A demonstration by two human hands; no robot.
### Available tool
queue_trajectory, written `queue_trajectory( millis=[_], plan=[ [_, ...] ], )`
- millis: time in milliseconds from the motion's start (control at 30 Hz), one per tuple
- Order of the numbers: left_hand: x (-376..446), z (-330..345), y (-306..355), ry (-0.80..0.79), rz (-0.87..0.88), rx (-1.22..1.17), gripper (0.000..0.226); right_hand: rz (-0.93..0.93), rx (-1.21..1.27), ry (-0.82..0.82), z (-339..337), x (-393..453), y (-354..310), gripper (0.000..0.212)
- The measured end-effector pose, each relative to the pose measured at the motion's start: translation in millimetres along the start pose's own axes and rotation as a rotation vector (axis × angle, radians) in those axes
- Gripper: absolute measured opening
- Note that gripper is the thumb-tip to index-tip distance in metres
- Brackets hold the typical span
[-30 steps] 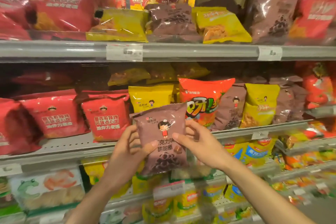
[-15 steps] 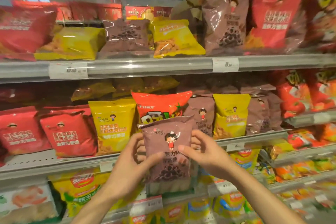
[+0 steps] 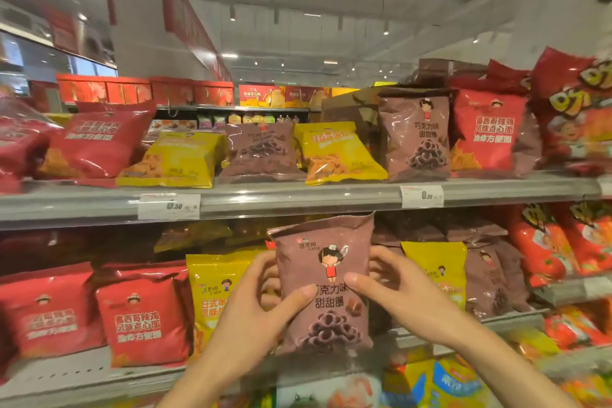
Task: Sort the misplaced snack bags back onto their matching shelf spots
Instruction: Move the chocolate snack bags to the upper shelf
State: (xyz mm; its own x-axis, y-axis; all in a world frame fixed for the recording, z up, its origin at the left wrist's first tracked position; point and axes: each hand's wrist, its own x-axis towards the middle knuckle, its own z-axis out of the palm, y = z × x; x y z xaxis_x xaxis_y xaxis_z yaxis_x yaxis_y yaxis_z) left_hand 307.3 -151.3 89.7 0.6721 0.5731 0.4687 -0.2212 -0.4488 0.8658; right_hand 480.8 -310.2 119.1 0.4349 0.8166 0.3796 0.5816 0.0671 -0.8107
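Before stocked shelves (image 3: 298,200), left hand (image 3: 251,318) and right hand (image 3: 407,301) grip an upright brown snack bag (image 3: 326,281) — cartoon girl, chocolate rings.

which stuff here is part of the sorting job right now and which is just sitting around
In the job:
- brown snack bag gripped by the left hand and right hand
- upright brown bag on the upper shelf, a matching kind

Just there:
- yellow bags
- red bags
- price tag
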Motion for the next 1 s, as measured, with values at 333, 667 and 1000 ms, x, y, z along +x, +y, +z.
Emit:
queue_trajectory(
  millis=[333,667,1000],
  plan=[
    [75,-30,105,0.246,0.16,0.017,0.055,-0.211,-0.08,0.176,-33,89,-95,0.039],
    [109,-65,125,0.338,0.084,0.187,0.051,0.117,-0.719,0.307,-36,158,-79,0.098],
    [105,-84,116,0.371,0.012,0.223,0.048,0.096,-0.551,0.319,-41,172,-79,0.099]
  ],
)
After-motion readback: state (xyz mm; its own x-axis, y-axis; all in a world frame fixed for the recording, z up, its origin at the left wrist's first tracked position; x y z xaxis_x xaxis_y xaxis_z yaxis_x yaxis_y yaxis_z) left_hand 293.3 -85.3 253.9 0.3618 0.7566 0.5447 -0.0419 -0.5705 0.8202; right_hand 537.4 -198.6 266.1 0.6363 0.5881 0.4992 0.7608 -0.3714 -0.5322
